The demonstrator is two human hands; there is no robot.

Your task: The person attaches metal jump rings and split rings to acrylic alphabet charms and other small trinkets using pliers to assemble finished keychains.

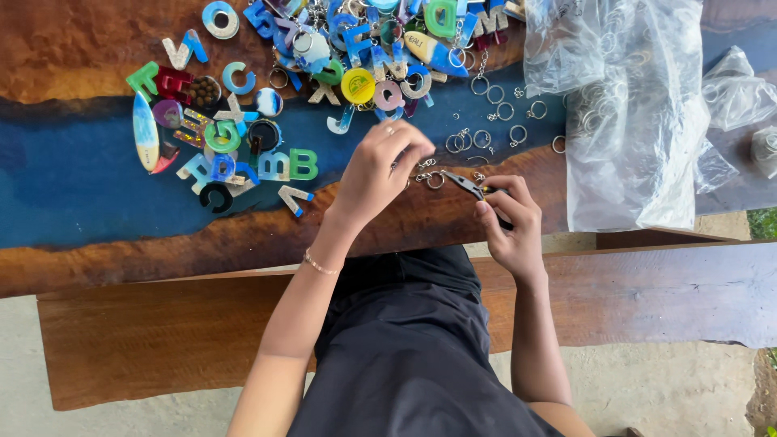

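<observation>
Wood and blue resin make up the table [97, 202], a long slab with a dark blue band running through brown grain, seen from the head camera looking straight down; a wooden bench [664, 291] runs along its near edge, and pale ground shows below that. Toward the table's far edge, left of the middle, lies a heap of coloured resin letters [243, 121] and charms, among them a green letter [303, 164] at the near side of the heap and a yellow round charm [358, 85] deeper in. Loose metal key rings [494, 113] are scattered on the blue band to the right of the heap, some with short chains. Further right, a crumpled clear plastic bag [631, 113] lies over the table's far right part, with a smaller clear bag [736, 89] just beside it at the right edge. Near the middle of the near edge, the left hand [380, 170] is bent with its fingertips pinched together on a small ring piece [433, 178] that lies at or just above the wood; a thin bracelet [318, 265] circles that wrist. The right hand [506, 218] is closed around the dark handles of small pliers [469, 186], whose tips point left toward the ring piece and reach it or come just beside it. Both forearms rise from the person's dark clothing [405, 340] at the bottom.
</observation>
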